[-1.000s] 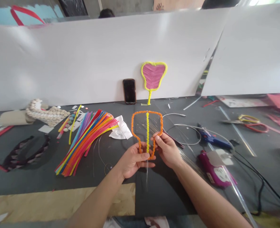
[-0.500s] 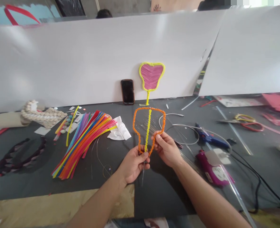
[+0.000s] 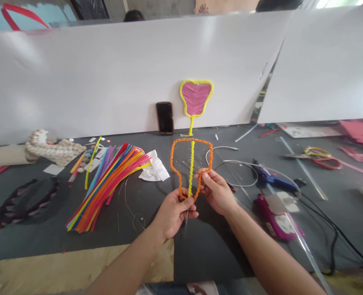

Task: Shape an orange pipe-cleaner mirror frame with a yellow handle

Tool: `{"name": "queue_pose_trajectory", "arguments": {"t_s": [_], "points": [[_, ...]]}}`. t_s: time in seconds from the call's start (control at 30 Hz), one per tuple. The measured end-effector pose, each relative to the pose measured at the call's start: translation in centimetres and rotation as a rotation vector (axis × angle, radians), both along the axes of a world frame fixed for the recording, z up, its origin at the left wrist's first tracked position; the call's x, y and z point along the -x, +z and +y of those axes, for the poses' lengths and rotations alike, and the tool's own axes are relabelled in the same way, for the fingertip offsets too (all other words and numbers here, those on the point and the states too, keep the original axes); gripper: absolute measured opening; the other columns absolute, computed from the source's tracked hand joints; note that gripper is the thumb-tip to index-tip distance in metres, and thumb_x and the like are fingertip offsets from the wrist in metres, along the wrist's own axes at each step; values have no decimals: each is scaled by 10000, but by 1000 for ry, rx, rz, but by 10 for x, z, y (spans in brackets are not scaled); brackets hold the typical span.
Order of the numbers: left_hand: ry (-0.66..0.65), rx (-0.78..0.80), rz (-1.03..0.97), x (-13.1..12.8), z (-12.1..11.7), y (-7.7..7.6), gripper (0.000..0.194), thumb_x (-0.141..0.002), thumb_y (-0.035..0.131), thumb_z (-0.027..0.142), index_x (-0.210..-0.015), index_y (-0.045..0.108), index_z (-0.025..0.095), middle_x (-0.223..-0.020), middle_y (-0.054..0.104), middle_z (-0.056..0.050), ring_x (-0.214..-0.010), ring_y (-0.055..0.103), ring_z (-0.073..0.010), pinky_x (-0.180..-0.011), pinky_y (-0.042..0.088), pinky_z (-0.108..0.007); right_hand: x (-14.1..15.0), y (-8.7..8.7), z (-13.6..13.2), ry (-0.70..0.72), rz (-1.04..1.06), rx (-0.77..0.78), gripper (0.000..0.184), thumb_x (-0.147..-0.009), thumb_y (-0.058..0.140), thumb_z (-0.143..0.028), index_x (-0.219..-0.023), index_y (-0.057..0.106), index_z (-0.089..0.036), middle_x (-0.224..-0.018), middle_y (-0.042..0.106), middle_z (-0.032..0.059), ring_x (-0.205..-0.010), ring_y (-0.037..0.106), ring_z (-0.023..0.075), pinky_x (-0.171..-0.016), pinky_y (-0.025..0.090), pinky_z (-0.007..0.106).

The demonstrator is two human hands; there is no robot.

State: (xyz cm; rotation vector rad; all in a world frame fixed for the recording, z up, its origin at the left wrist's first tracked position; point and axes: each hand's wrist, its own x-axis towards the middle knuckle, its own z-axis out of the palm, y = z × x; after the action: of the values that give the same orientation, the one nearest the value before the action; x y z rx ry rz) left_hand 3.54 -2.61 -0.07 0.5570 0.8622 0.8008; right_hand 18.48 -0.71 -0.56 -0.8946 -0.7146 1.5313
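An orange twisted pipe-cleaner frame (image 3: 171, 157) with a yellow twisted pipe cleaner (image 3: 192, 164) down its middle is held up between both hands. My left hand (image 3: 175, 211) pinches its narrow bottom end, where thin wire stems stick out below. On the lower right side of the orange outline, my right hand (image 3: 216, 190) grips with thumb and fingers. Behind it, a pink leaf-like shape with a yellow edge (image 3: 196, 98) stands upright on a yellow stem against the white board.
A fan of coloured pipe cleaners (image 3: 107, 188) lies left, beside a crumpled white packet (image 3: 153, 167). A phone (image 3: 165, 118) leans on the white board (image 3: 107, 78). Rightward are a blue glue gun (image 3: 272, 178), scissors (image 3: 316, 156), a magenta power socket (image 3: 276, 221) and coiled wire (image 3: 256, 180).
The orange frame has shifted very slightly left in view. Both hands keep their hold on it, and the table items have not moved.
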Motion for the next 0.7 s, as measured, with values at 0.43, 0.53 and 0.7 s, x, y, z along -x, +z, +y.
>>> {"name": "queue_pose_trajectory", "arguments": {"t_s": [0.43, 0.53, 0.7], "points": [[267, -124, -50, 19, 22, 6, 327, -758, 658, 383, -999, 569, 181, -850, 628, -37, -777, 622, -158, -739, 520, -336, -7, 3, -1, 96, 80, 79, 235, -741, 684, -395, -832, 610, -191, -740, 632, -2, -530, 476, 59, -491, 390, 186], [376, -145, -87, 32, 33, 10, 299, -789, 612, 405, -994, 577, 190, -745, 604, -8, -639, 577, -118, -620, 515, -282, -5, 1, -2, 150, 72, 90, 232, -753, 675, -389, -842, 616, -183, -739, 644, 5, -520, 477, 57, -491, 383, 189], [314, -178, -52, 42, 38, 13, 324, -750, 671, 293, -1047, 576, 202, -587, 497, 58, -433, 389, -33, -421, 354, -140, -5, 0, -3, 220, 61, 95, 233, -747, 682, -374, -844, 620, -172, -720, 641, 9, -509, 467, 54, -479, 367, 184]]}}
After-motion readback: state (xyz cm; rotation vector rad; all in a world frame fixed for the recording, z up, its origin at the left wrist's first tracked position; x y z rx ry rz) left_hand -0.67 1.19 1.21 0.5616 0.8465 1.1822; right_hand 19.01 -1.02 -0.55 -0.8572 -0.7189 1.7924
